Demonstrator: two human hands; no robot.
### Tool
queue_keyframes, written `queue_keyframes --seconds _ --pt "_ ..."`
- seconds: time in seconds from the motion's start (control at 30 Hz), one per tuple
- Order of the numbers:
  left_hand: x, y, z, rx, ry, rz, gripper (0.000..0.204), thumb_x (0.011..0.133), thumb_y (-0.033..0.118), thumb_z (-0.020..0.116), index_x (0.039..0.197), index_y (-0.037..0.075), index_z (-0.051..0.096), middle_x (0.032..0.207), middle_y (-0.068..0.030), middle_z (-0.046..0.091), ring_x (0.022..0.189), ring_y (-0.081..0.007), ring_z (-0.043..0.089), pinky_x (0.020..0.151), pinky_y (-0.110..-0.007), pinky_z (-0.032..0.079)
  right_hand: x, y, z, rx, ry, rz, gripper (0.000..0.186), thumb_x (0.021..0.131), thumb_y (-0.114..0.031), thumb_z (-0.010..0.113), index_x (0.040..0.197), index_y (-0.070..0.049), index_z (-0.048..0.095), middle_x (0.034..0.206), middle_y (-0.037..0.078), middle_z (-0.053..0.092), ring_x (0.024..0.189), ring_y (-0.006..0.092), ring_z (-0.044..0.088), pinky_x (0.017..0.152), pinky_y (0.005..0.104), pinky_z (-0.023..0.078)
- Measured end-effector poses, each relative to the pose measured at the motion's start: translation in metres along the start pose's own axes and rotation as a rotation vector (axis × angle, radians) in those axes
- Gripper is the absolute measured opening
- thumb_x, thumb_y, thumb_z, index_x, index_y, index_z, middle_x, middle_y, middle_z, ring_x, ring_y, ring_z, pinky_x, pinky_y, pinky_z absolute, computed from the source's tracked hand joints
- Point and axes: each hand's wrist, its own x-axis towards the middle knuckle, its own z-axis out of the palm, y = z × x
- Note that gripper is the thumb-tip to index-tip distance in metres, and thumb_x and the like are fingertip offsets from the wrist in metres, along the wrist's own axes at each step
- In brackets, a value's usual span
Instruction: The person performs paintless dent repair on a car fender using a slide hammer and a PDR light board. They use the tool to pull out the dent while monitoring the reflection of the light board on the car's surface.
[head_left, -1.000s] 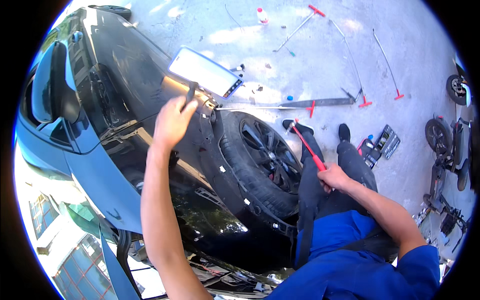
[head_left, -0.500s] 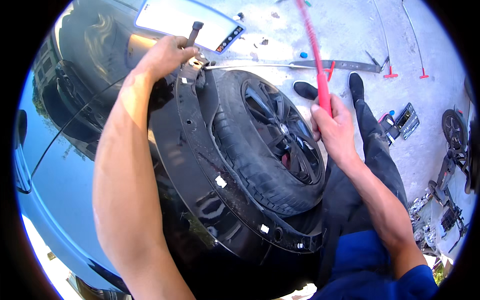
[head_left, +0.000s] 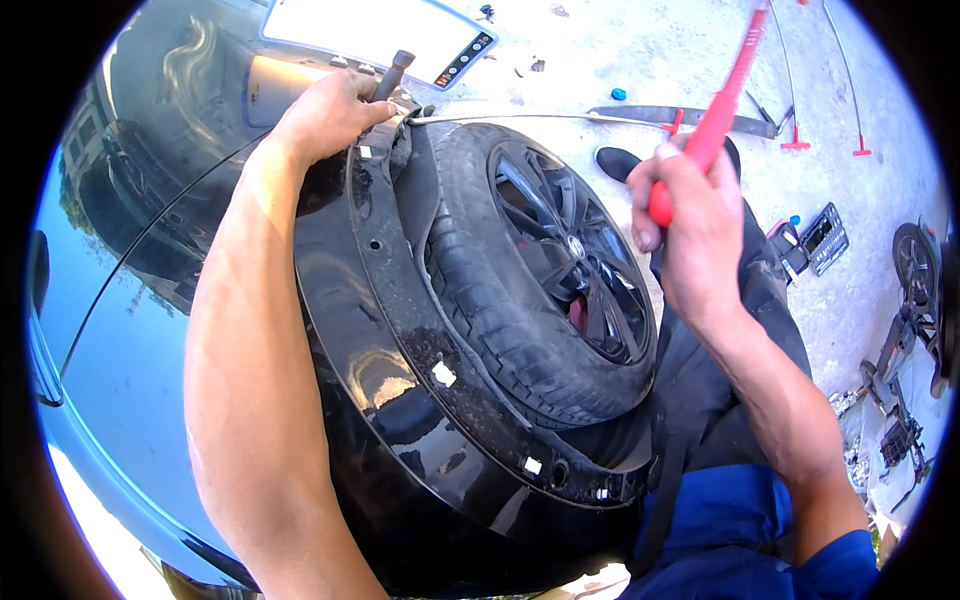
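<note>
My left hand (head_left: 335, 115) is closed around a short dark peg-like tool (head_left: 393, 75) at the far end of the black car's wheel arch (head_left: 400, 330). The peg stands tilted, its wider end up; where its lower end rests is hidden by my fingers. To the right, above the black wheel (head_left: 570, 250), my right hand (head_left: 695, 225) grips a long red-handled tool (head_left: 715, 125). The tool slants up and to the right; its far end is blurred and runs out of the picture, so its kind cannot be told.
Beyond my left hand stands a white light panel (head_left: 370, 35). A pale rod (head_left: 520, 117) extends from the arch over the tire, towards a dark strip (head_left: 740, 122) on the floor. Red-handled rods (head_left: 795, 145), an open tool case (head_left: 825, 238) and a scooter (head_left: 905, 350) are at the right.
My right hand has risen slightly, and the red-handled tool has swung from leaning left to leaning right. My left hand stays at the arch with the peg tilted a little more.
</note>
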Motion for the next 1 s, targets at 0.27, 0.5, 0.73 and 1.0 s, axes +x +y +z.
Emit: queue_keyframes --seconds 0.27,0.5,0.73,1.0 --pt "0.001 -0.008 -0.002 -0.047 0.012 -0.037 0.036 0.094 0.027 0.069 0.110 -0.005 0.070 0.084 -0.0108 0.069 0.079 -0.0188 0.061 0.080 -0.034 0.050 0.022 -0.025 -0.009 -0.348 -0.210 0.050 0.018 0.096 -0.022 0.059 0.095 -0.005 0.055 0.064 -0.001 0.054 0.049 0.0063 0.048 0.043 0.0241 0.036" --pt "0.000 -0.001 0.000 -0.005 0.015 -0.024 0.037 0.095 0.029 0.067 0.106 -0.006 0.068 0.079 -0.0126 0.065 0.076 -0.0205 0.060 0.076 -0.036 0.048 -0.002 -0.006 0.002 -0.243 -0.149 0.089 0.015 0.094 -0.018 0.056 0.095 -0.003 0.053 0.071 0.005 0.058 0.061 0.0102 0.055 0.054 0.0280 0.044" --pt "-0.003 -0.002 -0.002 -0.006 0.002 -0.048 0.037 0.095 0.028 0.066 0.110 -0.006 0.069 0.084 -0.0160 0.068 0.080 -0.0223 0.063 0.081 -0.036 0.050 0.008 -0.009 -0.004 -0.319 -0.268 0.176 0.011 0.091 -0.013 0.057 0.093 -0.002 0.055 0.066 0.002 0.057 0.059 0.0080 0.051 0.054 0.0277 0.041" --pt "0.003 -0.001 -0.001 0.013 -0.001 -0.049 0.038 0.095 0.030 0.067 0.115 -0.003 0.069 0.088 -0.0166 0.070 0.084 -0.0247 0.066 0.084 -0.036 0.050 0.007 0.015 -0.006 -0.512 -0.436 0.137 0.024 0.091 -0.018 0.057 0.104 0.001 0.058 0.071 0.003 0.059 0.063 0.0096 0.054 0.060 0.0301 0.046"
